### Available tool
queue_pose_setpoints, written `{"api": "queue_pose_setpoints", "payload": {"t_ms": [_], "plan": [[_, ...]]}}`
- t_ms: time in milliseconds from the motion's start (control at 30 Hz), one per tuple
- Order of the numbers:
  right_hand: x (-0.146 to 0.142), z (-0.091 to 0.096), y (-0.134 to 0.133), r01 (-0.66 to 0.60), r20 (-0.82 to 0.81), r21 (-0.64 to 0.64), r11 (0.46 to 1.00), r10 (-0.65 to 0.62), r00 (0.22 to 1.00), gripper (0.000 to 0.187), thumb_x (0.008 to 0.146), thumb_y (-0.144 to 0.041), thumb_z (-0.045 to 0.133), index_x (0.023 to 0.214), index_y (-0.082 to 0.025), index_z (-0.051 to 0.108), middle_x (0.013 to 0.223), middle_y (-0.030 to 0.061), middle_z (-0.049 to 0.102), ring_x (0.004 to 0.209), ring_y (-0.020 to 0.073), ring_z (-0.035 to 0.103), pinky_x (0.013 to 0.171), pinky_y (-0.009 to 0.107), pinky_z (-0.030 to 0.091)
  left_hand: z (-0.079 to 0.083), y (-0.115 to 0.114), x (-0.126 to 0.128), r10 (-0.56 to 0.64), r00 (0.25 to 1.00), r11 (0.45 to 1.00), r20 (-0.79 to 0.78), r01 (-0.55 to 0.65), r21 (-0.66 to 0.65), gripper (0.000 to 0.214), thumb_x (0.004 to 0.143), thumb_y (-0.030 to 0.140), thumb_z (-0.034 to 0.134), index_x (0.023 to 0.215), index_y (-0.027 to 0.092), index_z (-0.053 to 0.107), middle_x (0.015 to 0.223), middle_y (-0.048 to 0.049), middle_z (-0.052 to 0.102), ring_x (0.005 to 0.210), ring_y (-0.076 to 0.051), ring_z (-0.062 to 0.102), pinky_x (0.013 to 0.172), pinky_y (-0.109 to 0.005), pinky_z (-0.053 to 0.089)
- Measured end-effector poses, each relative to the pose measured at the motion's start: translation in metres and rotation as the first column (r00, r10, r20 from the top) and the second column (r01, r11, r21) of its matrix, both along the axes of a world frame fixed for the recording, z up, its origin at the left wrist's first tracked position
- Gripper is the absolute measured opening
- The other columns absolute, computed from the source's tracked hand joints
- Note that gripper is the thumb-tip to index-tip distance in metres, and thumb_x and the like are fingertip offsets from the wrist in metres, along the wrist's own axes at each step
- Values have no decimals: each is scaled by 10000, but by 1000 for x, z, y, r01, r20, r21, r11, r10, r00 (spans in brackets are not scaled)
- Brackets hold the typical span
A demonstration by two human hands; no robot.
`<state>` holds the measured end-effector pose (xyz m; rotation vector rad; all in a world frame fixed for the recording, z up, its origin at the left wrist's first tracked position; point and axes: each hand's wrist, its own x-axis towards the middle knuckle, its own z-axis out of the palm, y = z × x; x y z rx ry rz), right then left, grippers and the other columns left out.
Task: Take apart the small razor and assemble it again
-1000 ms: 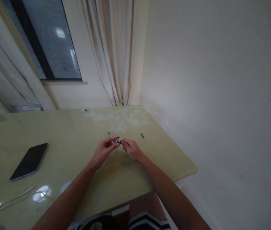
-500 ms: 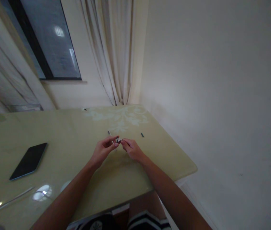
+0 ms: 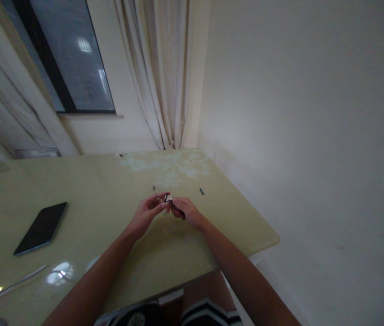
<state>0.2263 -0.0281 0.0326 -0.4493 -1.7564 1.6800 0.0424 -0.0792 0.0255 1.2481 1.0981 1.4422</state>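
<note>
My left hand point(image 3: 146, 216) is closed in a pinch, with thumb and index finger on a small dark-and-light piece point(image 3: 166, 198) just above the table. Against it, from the right, comes my right hand point(image 3: 188, 211), its fingers wrapped round a slim dark object point(image 3: 179, 211) whose kind I cannot make out. The two held things meet or nearly meet between my fingertips; the fingers hide most of both. A thin light stick with a dark end point(image 3: 155, 188) lies just beyond my left fingers. Past my right hand lies a small dark strip point(image 3: 202, 191).
A black tablet point(image 3: 40, 228) lies on the pale glossy table point(image 3: 93, 190) to the left. Nearer me on that side runs a white cable point(image 3: 15, 285). A tiny dark piece point(image 3: 121, 155) sits at the far edge. The wall point(image 3: 297, 136) borders the table's right side.
My right hand has turned slightly and its fingers have shifted, so that more of the slim dark object shows below them. My left hand has hardly moved.
</note>
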Motion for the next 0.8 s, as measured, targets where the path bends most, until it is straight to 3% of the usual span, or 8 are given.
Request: {"api": "queue_pose_setpoints", "payload": {"t_ms": [433,800], "plan": [[0,1,0,-21,-24,-67,998,19,1000,537,893,-697,582,727,-188,541,600,-53,361,539,101,275,518,267,175,-5,1,-2,23,999,999,-48,-21,40,505,761,447,855,1201,213,777,949,-67,745,911,-205,655,795,-288,510],[-4,-3,-3,-91,-39,-69,993,89,995,562,940,-720,523,823,-176,602,581,-85,282,506,93,217,486,253,176,3,-1,-11,-56,997,998,-57,57,15,473,753,418,868,1169,205,797,875,-49,729,865,-199,643,807,-295,493]]}}
